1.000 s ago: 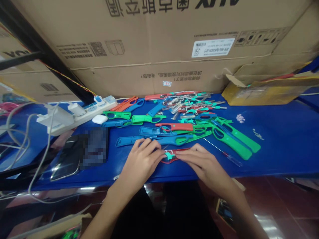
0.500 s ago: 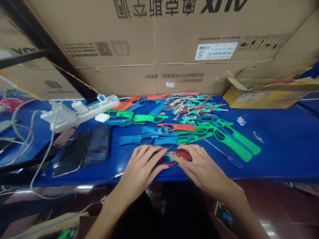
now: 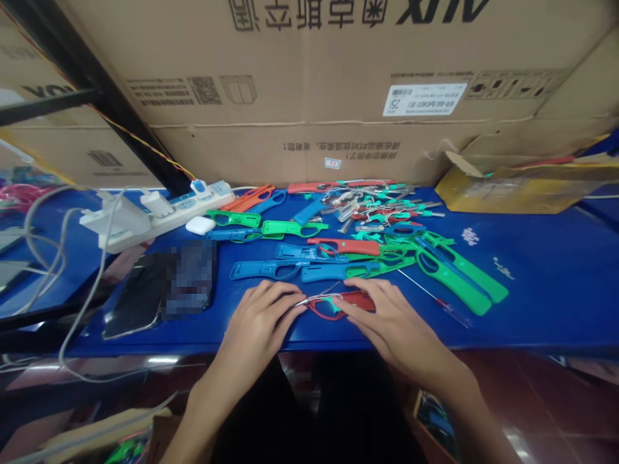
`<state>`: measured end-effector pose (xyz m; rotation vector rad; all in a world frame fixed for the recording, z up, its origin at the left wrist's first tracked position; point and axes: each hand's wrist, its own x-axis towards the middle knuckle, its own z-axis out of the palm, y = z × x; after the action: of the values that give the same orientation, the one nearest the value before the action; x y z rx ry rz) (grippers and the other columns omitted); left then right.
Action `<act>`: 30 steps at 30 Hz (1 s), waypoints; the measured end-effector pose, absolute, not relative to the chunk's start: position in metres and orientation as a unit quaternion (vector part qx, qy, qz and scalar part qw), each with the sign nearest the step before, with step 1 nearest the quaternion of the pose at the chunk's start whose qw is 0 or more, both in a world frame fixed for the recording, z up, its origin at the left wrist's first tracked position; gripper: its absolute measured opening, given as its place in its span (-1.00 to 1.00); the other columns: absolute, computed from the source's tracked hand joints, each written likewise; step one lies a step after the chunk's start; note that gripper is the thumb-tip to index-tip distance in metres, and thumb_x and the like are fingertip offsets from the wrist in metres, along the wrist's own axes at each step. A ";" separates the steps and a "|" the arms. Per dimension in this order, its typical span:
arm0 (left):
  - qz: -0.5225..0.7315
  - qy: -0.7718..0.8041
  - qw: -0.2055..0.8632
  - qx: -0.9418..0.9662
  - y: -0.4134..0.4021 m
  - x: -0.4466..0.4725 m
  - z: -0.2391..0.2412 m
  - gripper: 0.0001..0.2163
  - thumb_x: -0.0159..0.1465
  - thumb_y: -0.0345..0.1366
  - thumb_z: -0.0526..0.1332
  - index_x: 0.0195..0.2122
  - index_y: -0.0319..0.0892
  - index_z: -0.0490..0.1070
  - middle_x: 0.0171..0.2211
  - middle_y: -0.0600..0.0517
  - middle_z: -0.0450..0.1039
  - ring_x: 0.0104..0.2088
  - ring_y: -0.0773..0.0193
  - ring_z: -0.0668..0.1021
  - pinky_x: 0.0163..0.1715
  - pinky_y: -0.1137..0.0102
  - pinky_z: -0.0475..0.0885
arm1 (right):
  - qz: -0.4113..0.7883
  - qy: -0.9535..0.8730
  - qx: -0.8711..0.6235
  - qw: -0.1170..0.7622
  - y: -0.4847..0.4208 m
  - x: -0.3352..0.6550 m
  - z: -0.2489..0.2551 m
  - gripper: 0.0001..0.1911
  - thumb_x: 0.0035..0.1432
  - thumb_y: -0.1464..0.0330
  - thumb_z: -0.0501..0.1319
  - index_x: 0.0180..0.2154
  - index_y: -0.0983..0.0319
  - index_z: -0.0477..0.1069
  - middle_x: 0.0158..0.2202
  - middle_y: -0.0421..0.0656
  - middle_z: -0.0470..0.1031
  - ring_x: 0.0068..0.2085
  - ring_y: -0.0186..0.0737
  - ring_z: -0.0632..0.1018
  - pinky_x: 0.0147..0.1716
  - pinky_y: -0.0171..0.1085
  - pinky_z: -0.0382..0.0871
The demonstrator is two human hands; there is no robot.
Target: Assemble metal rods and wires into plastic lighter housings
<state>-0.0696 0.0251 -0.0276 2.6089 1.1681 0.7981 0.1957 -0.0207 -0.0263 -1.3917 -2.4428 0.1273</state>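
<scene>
A red plastic handle shell point(image 3: 355, 301) with a teal insert and thin wire lies near the front edge of the blue table point(image 3: 541, 283). My right hand point(image 3: 387, 322) rests on it, fingers pressing the shell down. My left hand point(image 3: 258, 325) sits just left of it, fingertips pinching a thin metal wire or pin point(image 3: 309, 299) that points at the shell's left end. Behind lie blue shells point(image 3: 290, 269), a red shell point(image 3: 345, 246) and green shells point(image 3: 454, 267).
A pile of small parts and wires point(image 3: 377, 209) sits at the back. A white power strip point(image 3: 159, 212) with chargers, a white earbud case point(image 3: 200, 225) and a dark phone point(image 3: 145, 296) lie at the left. Cardboard boxes point(image 3: 314, 84) form the back wall; an open box point(image 3: 522, 187) is at the right.
My left hand has drawn back left from the red shell, now pinching the thin wire. My right hand stays pressed on the shell. The view has shifted slightly.
</scene>
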 end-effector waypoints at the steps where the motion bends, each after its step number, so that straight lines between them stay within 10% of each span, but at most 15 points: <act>1: 0.269 0.388 0.086 0.877 0.026 -0.070 -0.028 -0.82 0.49 -0.27 0.15 -0.06 -0.09 0.56 -0.07 0.02 0.58 -0.14 0.18 0.49 -0.17 0.26 0.34 | 0.048 -0.856 -0.488 0.163 -0.021 0.196 -0.026 -0.57 0.45 0.35 0.08 0.28 -0.01 0.38 0.27 -0.02 0.37 0.21 0.02 0.41 0.07 0.09 0.48; 19: 0.245 0.372 0.054 0.894 0.024 -0.073 -0.030 -0.77 0.48 -0.30 0.17 0.10 -0.04 0.53 0.05 -0.03 0.50 -0.05 0.13 0.44 -0.13 0.22 0.32 | 0.020 -0.852 -0.477 0.215 -0.017 0.189 -0.026 -0.66 0.45 0.35 0.11 0.15 0.07 0.51 0.20 0.00 0.46 0.14 0.02 0.45 0.02 0.02 0.45; 30: 0.275 0.354 0.075 0.891 0.023 -0.073 -0.031 -0.74 0.48 -0.34 0.16 0.15 -0.13 0.48 -0.24 0.00 0.48 -0.25 0.21 0.41 -0.23 0.30 0.28 | 0.099 -0.813 -0.513 0.257 -0.013 0.189 -0.034 -0.70 0.47 0.26 0.10 0.11 0.13 0.48 0.11 -0.03 0.49 0.10 -0.05 0.49 0.07 0.00 0.46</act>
<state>-0.0727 0.0232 -0.0306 2.6726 1.0635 0.8246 0.1891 -0.0132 -0.0338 -1.3921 -2.2042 0.2696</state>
